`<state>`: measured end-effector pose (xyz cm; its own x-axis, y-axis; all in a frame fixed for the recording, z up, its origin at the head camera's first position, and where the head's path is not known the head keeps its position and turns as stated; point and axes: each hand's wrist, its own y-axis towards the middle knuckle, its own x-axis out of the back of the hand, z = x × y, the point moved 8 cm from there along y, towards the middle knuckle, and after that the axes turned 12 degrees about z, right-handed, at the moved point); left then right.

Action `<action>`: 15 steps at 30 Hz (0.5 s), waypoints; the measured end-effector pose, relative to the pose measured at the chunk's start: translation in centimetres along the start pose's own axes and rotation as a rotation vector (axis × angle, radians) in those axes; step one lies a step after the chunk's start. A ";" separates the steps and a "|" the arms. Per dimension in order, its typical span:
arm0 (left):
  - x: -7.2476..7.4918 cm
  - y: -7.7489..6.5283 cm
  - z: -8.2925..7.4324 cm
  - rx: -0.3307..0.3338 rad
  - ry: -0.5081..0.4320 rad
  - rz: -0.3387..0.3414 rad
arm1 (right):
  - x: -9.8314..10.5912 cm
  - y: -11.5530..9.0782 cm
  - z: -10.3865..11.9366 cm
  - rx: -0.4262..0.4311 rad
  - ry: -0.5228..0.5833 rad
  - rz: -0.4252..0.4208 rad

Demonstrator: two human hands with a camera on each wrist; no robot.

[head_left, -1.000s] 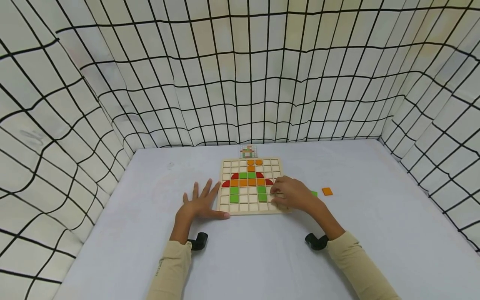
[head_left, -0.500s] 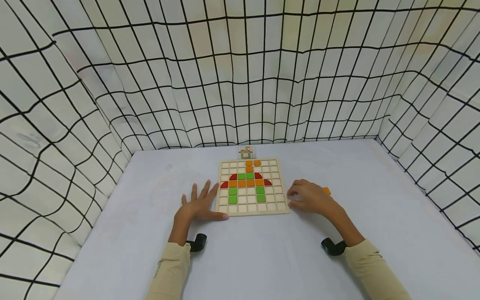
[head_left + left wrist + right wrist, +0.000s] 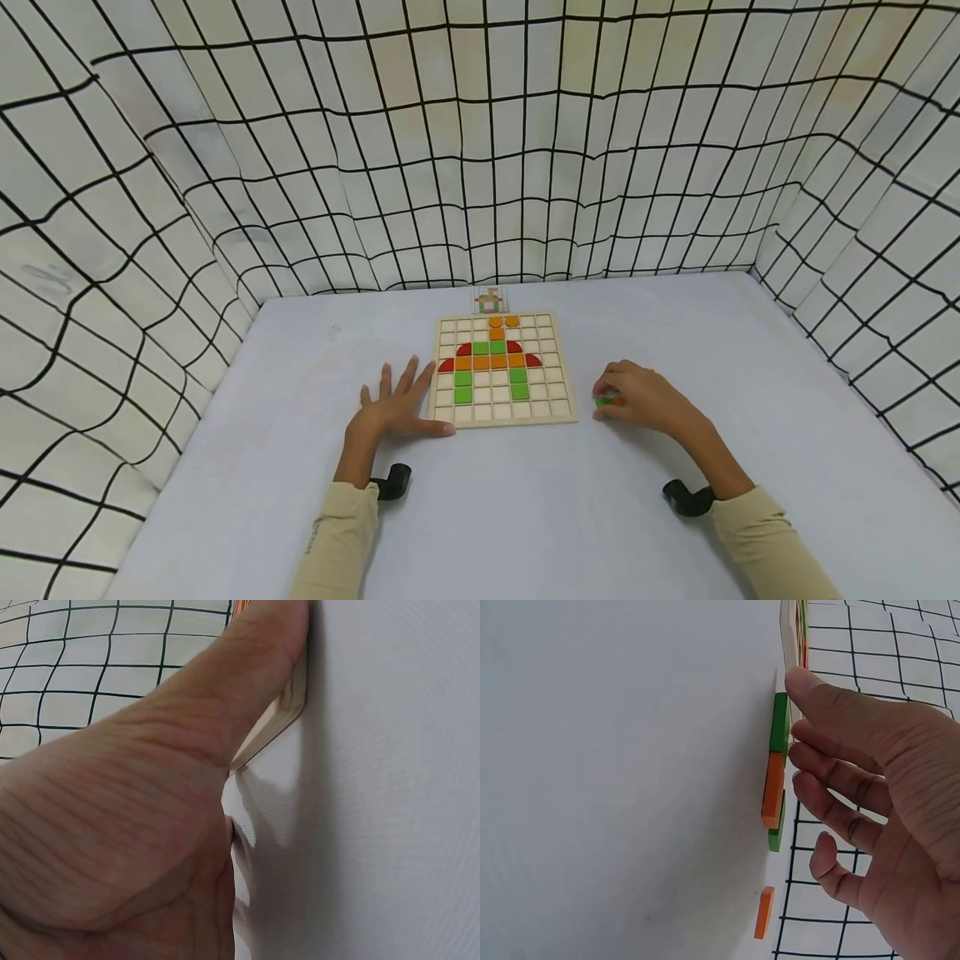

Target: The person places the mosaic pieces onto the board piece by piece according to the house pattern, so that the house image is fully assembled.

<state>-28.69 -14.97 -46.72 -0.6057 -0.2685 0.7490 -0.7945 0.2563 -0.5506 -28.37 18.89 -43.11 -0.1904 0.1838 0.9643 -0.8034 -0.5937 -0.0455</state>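
A wooden grid board (image 3: 517, 423) lies on the table, bearing green, orange and red pieces in a symmetrical pattern. My left hand (image 3: 392, 414) rests with fingers spread at its left side; the thumb lies by the near left corner of the board (image 3: 292, 705). Right of the board, my right hand (image 3: 641, 396) hovers low, fingers loosely bent, over loose tiles. In the right wrist view, its thumb tip is beside a green tile (image 3: 779, 724), with an orange tile (image 3: 773, 791) and another green tile (image 3: 776, 834) adjoining. Whether the thumb touches the tile is unclear.
A small pattern card (image 3: 490, 300) lies behind the board. Another orange tile (image 3: 763, 912) lies apart from the others on the white table (image 3: 525, 517). A black grid-patterned white curtain (image 3: 480, 167) surrounds the back and sides. Each wrist wears a black camera (image 3: 686, 498).
My right hand has left the board's right edge and moved right, over the loose tiles. My left hand stays by the board's left side.
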 end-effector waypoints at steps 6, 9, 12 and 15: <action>0.3 0.1 0.0 -0.004 0.010 -0.013 | 0.3 -0.2 -0.2 0.000 -0.002 0.022; 0.4 0.1 -0.1 -0.004 0.017 -0.017 | 0.1 -0.3 -0.2 -0.005 0.007 0.040; 0.3 0.0 -0.1 -0.005 0.019 -0.019 | -0.1 -0.4 -0.5 -0.020 0.021 0.054; 0.2 0.0 -0.1 -0.005 0.015 -0.017 | -0.2 -0.4 -0.5 -0.029 0.026 0.067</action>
<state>-28.82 -14.95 -46.57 -0.5912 -0.2594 0.7636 -0.8045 0.2567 -0.5357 -28.33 19.47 -43.46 -0.2585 0.1655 0.9517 -0.8044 -0.5824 -0.1172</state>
